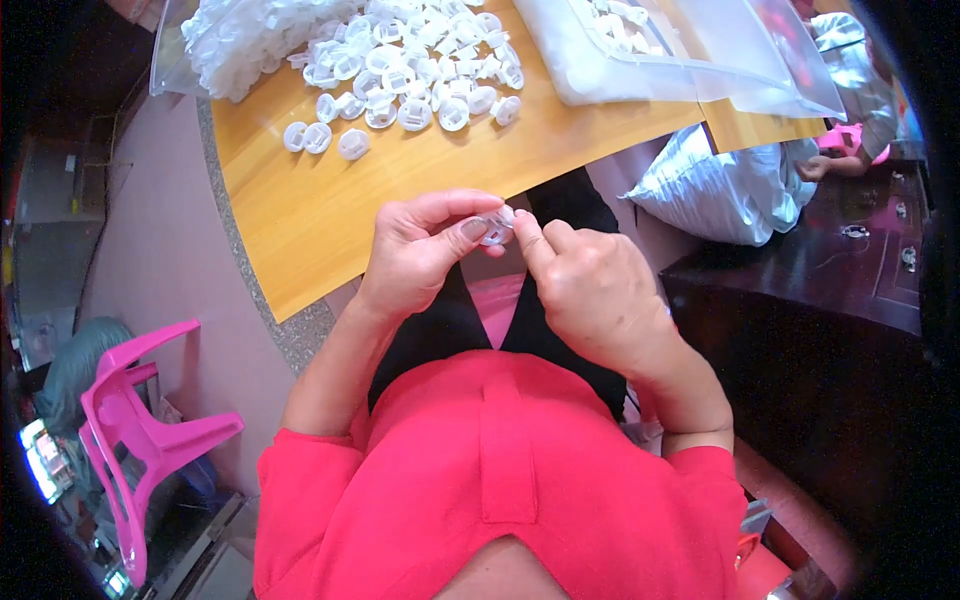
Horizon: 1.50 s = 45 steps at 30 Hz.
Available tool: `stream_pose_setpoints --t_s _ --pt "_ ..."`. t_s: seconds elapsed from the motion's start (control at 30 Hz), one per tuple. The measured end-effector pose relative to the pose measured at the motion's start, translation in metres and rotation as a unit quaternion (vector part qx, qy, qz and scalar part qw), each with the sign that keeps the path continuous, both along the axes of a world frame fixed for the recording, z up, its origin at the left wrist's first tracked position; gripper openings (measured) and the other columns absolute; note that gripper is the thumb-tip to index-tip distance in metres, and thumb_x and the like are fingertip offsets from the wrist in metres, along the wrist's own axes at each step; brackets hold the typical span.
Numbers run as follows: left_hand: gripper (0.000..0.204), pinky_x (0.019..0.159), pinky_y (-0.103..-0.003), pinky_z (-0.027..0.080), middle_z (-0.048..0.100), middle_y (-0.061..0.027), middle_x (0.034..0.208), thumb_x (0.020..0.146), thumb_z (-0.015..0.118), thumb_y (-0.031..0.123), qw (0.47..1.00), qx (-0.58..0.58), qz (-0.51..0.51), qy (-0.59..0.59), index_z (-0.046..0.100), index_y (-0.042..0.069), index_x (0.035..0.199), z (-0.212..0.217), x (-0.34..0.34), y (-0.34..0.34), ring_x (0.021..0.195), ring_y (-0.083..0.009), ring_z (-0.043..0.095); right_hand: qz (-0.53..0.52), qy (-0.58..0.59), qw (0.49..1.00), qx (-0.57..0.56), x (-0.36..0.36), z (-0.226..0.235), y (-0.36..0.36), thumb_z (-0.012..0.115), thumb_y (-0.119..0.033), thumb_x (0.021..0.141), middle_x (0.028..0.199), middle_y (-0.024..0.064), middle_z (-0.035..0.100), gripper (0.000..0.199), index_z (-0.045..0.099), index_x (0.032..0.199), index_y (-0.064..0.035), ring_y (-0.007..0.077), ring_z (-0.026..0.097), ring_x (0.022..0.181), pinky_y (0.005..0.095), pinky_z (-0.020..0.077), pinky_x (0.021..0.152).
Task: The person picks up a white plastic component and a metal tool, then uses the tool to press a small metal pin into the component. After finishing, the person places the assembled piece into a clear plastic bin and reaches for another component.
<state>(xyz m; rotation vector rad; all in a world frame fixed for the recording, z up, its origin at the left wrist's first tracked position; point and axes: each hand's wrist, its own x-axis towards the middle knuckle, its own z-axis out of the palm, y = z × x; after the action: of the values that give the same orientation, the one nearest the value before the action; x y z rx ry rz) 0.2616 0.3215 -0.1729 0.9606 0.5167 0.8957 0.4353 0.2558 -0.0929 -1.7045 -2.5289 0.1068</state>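
Note:
My left hand (425, 240) pinches a small round whitish plastic part (494, 228) between thumb and fingers, in front of my lap near the table edge. From the other side my right hand (592, 275) meets it, fingers curled and index fingertip against the part's right edge. What the right fingers hold, if anything, is hidden. Beyond my hands, on the wooden table (300, 230), lies a pile of similar round white plastic parts (400, 75). A few of these parts (353, 144) lie singly at the pile's near side.
At the back left is a clear bag (235, 50) of white pieces. A translucent plastic bin (640, 85) holds more parts at the back right. Right of the table lie a silvery-white sack (725, 190) and a dark surface (800, 255); another person's hand (815, 168) is beside the sack. A pink plastic stool (140, 430) lies left.

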Motion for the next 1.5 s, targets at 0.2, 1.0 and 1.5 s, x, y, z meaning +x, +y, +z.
stream_pose_setpoints --t_s 0.2,1.0,1.5 --pt "0.021 0.076 -0.032 0.055 0.065 -0.0158 0.1 0.091 0.056 0.004 0.995 -0.071 -0.036 -0.059 0.06 -0.005 0.11 -0.002 0.005 0.001 0.085 -0.0208 0.064 -0.008 0.006 0.997 -0.071 0.007 0.011 0.003 0.056 -0.003 0.076 0.074 0.0102 0.055 0.041 0.056 0.117 0.0026 0.025 0.061 0.063 0.035 0.0478 0.052" --pt "0.02 0.07 -0.031 0.056 0.066 -0.0183 0.097 0.09 0.056 0.0 0.999 -0.035 -0.014 -0.036 0.06 -0.007 0.108 0.003 -0.006 0.004 0.08 -0.022 0.065 0.005 -0.034 0.999 -0.022 -0.008 0.0 0.001 0.054 -0.008 0.079 0.073 0.0109 0.055 0.037 0.052 0.111 0.0099 0.0214 0.061 0.059 0.0317 0.049 0.049" --pt "0.024 0.073 -0.033 0.057 0.065 -0.0165 0.101 0.092 0.056 0.006 0.993 -0.076 -0.037 -0.083 0.056 -0.005 0.113 0.003 -0.002 0.007 0.087 -0.0223 0.066 -0.052 0.114 0.991 0.035 -0.006 -0.005 -0.005 0.056 -0.012 0.084 0.067 0.011 0.056 0.015 0.052 0.092 -0.0001 0.0248 0.063 0.056 0.0349 0.05 0.046"
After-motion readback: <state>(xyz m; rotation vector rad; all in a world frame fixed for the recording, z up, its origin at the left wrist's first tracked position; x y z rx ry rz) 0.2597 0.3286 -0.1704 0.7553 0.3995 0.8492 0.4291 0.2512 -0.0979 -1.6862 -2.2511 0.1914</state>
